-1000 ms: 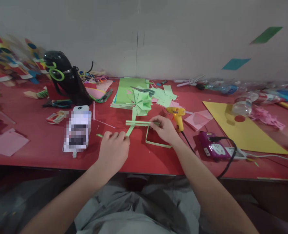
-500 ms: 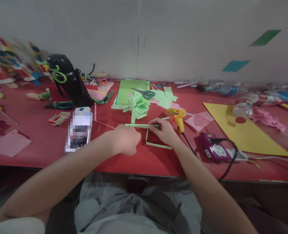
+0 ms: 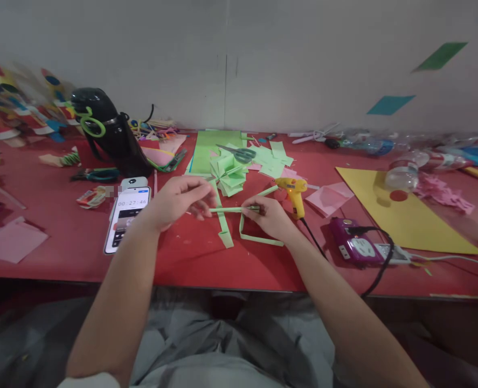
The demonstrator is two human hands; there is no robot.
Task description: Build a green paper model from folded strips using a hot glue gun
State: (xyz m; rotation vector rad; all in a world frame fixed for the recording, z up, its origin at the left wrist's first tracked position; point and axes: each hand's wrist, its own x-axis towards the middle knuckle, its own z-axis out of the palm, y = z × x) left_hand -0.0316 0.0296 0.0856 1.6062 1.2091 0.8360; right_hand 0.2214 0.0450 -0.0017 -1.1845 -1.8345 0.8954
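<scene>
My left hand (image 3: 182,196) is raised just above the red table (image 3: 206,258), its fingers pinched on a light green paper strip (image 3: 221,218) that hangs down to the tabletop. My right hand (image 3: 270,215) rests on the table and pinches a thin rolled green paper stick (image 3: 230,209) that points left toward my left hand. Under my right hand lies a bent green paper strip loop (image 3: 258,238). A folded green paper flower (image 3: 227,173) sits just behind both hands.
A phone (image 3: 126,218) lies left of my left hand. A yellow glue gun (image 3: 294,193) stands right of my right hand, its cord running to a purple power strip (image 3: 354,248). Scissors (image 3: 239,153) on green paper, a black bag (image 3: 107,132), yellow sheet (image 3: 404,215) and bottles also sit here.
My left hand rose from the table's front and moved right and back, taking the hanging green strip up with it. My right hand stayed put on the stick.
</scene>
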